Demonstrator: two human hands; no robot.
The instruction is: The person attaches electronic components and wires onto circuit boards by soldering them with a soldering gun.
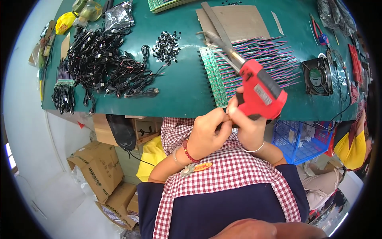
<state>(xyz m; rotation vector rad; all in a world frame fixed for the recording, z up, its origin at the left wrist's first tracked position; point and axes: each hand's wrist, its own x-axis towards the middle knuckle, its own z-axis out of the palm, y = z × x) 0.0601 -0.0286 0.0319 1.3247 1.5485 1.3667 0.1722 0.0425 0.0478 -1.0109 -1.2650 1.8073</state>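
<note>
My right hand [250,131] is closed around the handle of a red soldering gun [259,95], whose metal tip points away to the upper left. Just left of it, near the table's front edge, my left hand [209,133] is closed with thumb and fingers pinched together. Its fingertips meet those of my right hand; whatever is between them is too small to make out. Beyond the gun lies a green circuit board panel [215,75] with rows of thin pink, blue and black wires [274,63] running off to its right. The gun covers some of these wires.
A metal bar [216,24] rests across cardboard [246,20]. Black cables [99,59] are heaped left, beside a pile of small black parts [167,47]. A fan [317,76] stands right. Below are a blue crate [296,141] and another person's yellow garment [352,149].
</note>
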